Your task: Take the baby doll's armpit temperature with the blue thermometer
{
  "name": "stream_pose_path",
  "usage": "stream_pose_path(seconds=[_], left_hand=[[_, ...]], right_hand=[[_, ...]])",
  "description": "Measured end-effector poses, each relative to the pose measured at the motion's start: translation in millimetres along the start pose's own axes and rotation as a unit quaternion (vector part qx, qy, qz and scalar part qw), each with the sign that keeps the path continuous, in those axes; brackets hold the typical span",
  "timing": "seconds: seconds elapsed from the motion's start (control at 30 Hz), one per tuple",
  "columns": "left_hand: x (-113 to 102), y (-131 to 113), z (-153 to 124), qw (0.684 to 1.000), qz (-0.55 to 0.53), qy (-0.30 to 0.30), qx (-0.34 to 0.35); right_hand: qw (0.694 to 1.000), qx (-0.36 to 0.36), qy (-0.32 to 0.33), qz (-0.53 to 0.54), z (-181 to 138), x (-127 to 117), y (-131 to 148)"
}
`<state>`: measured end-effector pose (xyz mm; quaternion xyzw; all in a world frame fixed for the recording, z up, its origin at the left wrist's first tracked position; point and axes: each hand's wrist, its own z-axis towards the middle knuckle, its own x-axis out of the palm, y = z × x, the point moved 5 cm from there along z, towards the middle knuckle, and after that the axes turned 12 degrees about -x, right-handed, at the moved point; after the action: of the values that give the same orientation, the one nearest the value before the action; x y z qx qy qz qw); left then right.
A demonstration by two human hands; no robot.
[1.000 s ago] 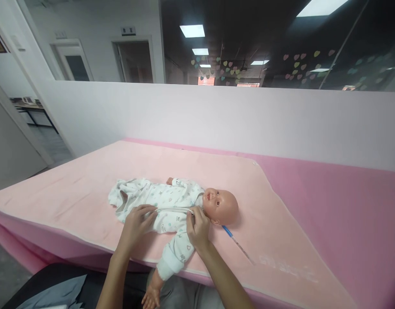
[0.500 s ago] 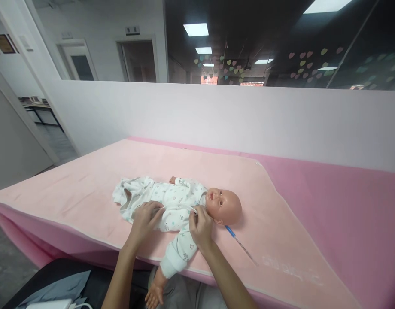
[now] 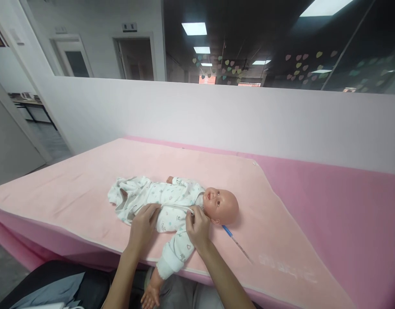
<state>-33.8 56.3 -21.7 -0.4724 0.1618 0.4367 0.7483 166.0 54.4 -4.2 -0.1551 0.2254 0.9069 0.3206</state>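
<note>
My left hand [image 3: 142,227] and right hand [image 3: 197,225] had barely shifted, fingers still pinched on the front edge of the romper [image 3: 170,199]. It stayed taut across the baby doll [image 3: 221,205].

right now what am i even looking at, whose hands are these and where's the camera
There is no machine here: a person wears one camera on the head, looking down, so both arms at the bottom are that person's own. A doll in a white romper lies on its back on a pink mat. The right hand pinches the romper's front edge by the collar; the left hand lies on the same edge lower down, its grip hidden. A thin blue-tipped stick lies on the mat beside the doll's head.
</note>
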Motion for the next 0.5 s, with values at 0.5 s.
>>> stream_pose_path(seconds=[0.5], left_hand=[[-4.8, -6.2, 2.1, 1.0, 0.012, 0.013, 0.005]], right_hand=[[1.0, 0.009, 0.01, 0.0, 0.1, -0.8, 0.3]])
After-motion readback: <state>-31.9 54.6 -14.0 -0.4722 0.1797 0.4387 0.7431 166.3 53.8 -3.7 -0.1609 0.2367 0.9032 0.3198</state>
